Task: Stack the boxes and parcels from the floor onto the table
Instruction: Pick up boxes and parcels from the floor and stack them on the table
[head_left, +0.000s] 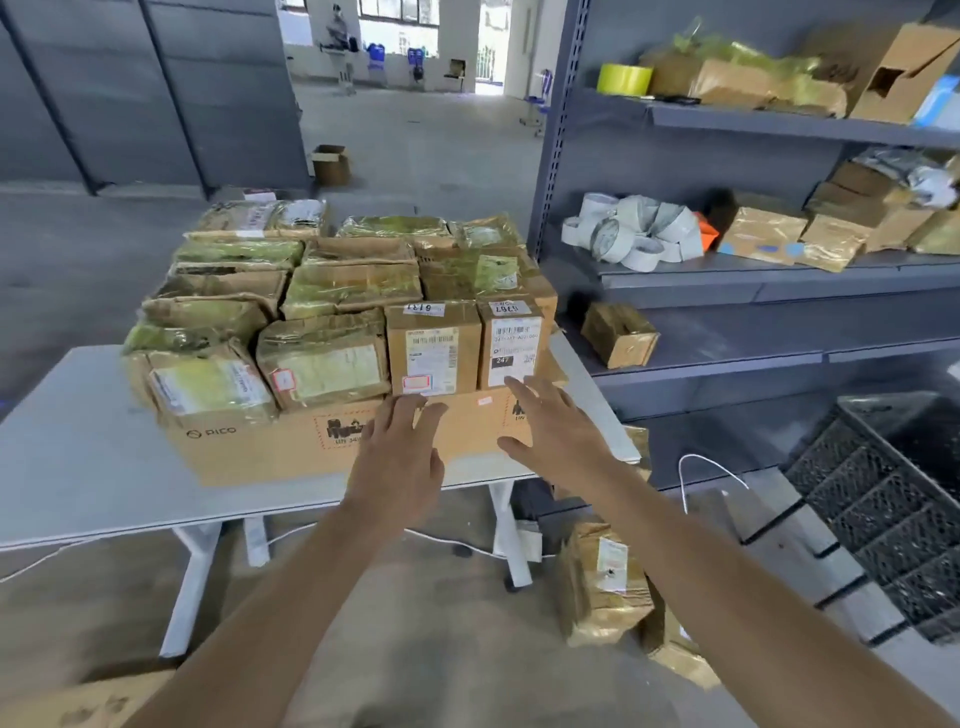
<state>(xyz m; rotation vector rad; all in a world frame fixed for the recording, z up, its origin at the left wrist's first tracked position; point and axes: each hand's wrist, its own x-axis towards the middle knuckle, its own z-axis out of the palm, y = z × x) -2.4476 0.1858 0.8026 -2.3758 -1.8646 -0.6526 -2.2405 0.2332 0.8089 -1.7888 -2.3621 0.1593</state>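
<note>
Parcels (322, 291) packed in rows on a flat carton (260, 449) on the worktop (78, 441). My left hand (400, 452) hovers at the carton's front, fingers spread, holding nothing; my right hand (556, 431) likewise, by a labelled box (511, 343). One parcel (602, 582) stands on the floor (467, 654), right.

Looking forward and down from head height, facing the table (72, 457) close ahead, catching the shelving (831, 291) at right.

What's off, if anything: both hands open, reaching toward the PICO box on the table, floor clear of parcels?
Not clear: head view shows a taped parcel on the floor beside the shelf. Otherwise yes: left hand and right hand open, reaching toward the PICO box on the table.
</note>
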